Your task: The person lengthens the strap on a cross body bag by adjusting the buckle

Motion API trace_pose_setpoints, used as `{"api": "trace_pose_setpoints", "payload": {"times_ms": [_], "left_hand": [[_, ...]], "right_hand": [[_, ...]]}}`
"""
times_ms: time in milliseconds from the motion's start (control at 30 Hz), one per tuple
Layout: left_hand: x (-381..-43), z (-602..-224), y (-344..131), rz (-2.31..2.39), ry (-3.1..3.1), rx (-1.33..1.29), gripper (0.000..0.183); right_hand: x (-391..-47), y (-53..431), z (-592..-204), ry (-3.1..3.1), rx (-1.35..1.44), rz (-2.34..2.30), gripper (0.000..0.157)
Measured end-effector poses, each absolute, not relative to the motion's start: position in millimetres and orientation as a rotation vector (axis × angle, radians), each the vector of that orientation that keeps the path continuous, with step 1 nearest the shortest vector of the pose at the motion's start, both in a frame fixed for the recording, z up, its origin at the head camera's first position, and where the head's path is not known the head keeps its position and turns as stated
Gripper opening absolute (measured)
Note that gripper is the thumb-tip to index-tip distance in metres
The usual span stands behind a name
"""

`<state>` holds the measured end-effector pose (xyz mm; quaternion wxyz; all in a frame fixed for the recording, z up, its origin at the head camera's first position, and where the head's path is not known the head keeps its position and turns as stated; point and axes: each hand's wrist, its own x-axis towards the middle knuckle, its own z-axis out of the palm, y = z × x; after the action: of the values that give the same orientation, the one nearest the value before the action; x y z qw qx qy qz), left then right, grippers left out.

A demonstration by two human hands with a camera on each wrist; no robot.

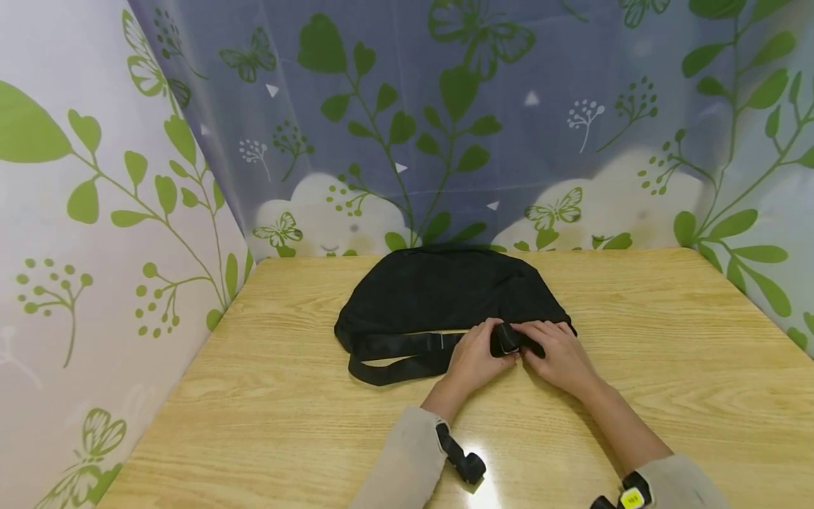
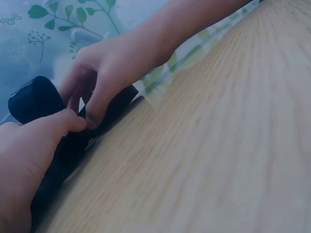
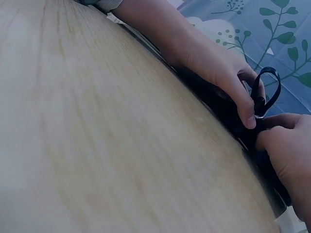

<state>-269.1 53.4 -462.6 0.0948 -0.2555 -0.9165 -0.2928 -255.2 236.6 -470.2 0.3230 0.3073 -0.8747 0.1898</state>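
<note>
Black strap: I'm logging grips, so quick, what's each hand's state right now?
Left hand: closed, pinching the black strap.
Right hand: closed, also pinching the black strap.

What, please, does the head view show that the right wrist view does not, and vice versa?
Only the head view: the rounded shape of the black bag and the yellow wrist label.
Only the right wrist view: the open middle of the strap loop.
Both: left hand and right hand at the strap, the wooden table, the leaf-print backdrop.
</note>
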Motion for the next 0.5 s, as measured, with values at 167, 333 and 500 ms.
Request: {"api": "trace_pose_setpoints", "payload": {"times_ms": [167, 333, 500], "left_hand": [[-268.9, -463.5, 53.7, -0.82, -2.712, -0.753, 0.058], [-270.3, -465.3, 54.1, -0.843, -2.684, -0.759, 0.053], [-270.3, -464.9, 53.6, -0.895, -2.655, -0.743, 0.052]], "right_hand": [[-255.4, 236.5, -470.7, -2.247, 0.789, 0.504, 0.033], [-254.6, 236.1, -469.6, -2.211, 0.752, 0.519, 0.033], [-253.7, 235.9, -467.8, -2.203, 0.674, 0.498, 0.035]]}}
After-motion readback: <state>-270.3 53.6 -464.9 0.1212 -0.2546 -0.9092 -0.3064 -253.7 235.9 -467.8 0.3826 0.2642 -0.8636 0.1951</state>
